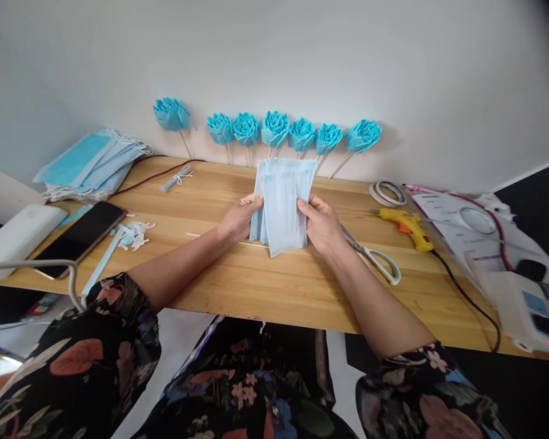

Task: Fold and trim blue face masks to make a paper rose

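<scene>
Pale-blue sheets (286,204) were held upright over the wooden table (265,289), left hand (238,218) and right hand (324,224) pinching opposite sides, probably to stop the overlapping layers slipping.

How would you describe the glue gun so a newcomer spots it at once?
On the wooden table, look right of the right hand, past the scissors. There lies the glue gun, yellow with an orange trigger, unlike the pale tape just behind it.
</scene>
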The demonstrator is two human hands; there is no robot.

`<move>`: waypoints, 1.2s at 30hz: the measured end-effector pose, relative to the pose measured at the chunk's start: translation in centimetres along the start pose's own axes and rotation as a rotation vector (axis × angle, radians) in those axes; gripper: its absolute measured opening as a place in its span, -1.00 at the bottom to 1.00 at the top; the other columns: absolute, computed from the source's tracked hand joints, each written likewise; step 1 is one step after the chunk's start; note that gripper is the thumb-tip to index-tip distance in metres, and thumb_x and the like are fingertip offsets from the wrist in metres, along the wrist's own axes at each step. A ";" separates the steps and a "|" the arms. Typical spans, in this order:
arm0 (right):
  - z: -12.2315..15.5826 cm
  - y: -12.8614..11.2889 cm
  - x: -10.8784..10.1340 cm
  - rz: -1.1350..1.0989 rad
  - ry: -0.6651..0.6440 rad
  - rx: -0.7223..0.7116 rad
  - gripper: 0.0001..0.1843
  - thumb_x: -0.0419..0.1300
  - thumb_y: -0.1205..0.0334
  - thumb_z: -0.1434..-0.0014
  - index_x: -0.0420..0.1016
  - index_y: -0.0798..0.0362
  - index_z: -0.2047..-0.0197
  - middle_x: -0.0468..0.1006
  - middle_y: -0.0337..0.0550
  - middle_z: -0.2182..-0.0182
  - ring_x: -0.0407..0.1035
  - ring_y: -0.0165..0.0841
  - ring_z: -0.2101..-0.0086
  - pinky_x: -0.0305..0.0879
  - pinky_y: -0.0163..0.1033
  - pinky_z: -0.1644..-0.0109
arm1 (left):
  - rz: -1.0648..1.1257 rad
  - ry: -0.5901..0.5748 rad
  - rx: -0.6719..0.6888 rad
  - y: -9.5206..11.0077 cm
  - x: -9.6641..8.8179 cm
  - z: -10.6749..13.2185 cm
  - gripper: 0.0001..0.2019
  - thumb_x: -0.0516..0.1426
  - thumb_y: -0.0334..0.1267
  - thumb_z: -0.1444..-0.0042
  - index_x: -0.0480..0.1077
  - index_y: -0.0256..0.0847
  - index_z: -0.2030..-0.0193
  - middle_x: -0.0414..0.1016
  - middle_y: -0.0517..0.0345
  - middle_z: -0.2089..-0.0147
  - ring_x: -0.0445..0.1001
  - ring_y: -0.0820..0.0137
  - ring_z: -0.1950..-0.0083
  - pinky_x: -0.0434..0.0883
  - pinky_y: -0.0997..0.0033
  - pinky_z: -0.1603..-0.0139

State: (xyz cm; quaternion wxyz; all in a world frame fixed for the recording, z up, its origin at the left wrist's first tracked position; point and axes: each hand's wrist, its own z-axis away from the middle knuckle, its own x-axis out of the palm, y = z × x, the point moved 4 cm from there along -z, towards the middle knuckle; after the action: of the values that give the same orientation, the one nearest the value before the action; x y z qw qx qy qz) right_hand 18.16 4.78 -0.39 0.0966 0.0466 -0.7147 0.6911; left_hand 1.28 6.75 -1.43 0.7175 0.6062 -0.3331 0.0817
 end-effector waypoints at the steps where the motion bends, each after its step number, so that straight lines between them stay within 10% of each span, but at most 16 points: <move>1: 0.0 0.0 0.1 -0.002 -0.005 0.002 -0.64 0.43 -0.05 0.12 0.51 -0.05 0.30 0.62 -0.26 0.38 0.49 -0.30 0.27 0.42 -0.14 0.08 | -0.006 0.015 -0.012 -0.1 -0.1 0.0 -0.72 0.37 -0.05 0.02 0.57 -0.21 0.29 0.67 0.03 0.25 0.60 0.04 -0.01 0.49 0.01 -0.11; 7: -0.4 -0.3 -0.7 0.016 0.076 -0.056 -0.59 0.45 -0.05 0.15 0.49 -0.03 0.30 0.63 -0.27 0.34 0.48 -0.33 0.28 0.41 -0.16 0.09 | 0.018 0.019 0.029 0.4 -0.1 -0.4 -0.67 0.30 0.03 -0.07 0.57 -0.20 0.19 0.66 0.03 0.21 0.60 0.13 0.03 0.47 0.11 -0.08; 14: -0.5 -0.4 -0.8 -0.006 0.073 -0.075 -0.61 0.45 -0.05 0.12 0.50 -0.04 0.28 0.66 -0.28 0.30 0.51 -0.29 0.19 0.43 -0.12 0.01 | -0.343 0.111 0.208 2.4 -0.7 -0.7 -0.57 0.44 0.00 0.17 0.36 -0.25 0.58 0.32 0.29 0.62 0.21 0.60 0.60 0.14 0.52 0.58; 23: -0.5 0.2 -0.8 -0.043 0.123 0.006 -0.59 0.50 -0.04 0.24 0.59 -0.03 0.33 0.68 -0.28 0.37 0.53 -0.26 0.29 0.48 -0.06 0.04 | -0.344 0.106 0.281 2.3 -0.3 -0.4 -0.54 0.44 -0.01 0.16 0.27 -0.23 0.55 0.29 0.32 0.58 0.22 0.59 0.52 0.15 0.54 0.52; 36: -2.6 -2.1 -5.1 -0.159 0.301 -0.252 -0.68 0.37 -0.03 0.03 0.47 -0.07 0.26 0.63 -0.32 0.26 0.52 -0.31 0.12 0.47 -0.13 0.00 | -0.143 0.192 0.307 1.8 -1.5 -1.2 -0.63 0.28 0.02 -0.13 0.25 -0.18 0.38 0.32 0.26 0.43 0.33 0.52 0.40 0.35 0.50 0.35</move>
State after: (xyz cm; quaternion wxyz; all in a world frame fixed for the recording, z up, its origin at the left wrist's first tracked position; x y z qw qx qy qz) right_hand 23.74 6.92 0.71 0.2615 -0.0136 -0.7672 0.5856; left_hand -0.35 8.78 -0.94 0.6490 0.7201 -0.2029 0.1379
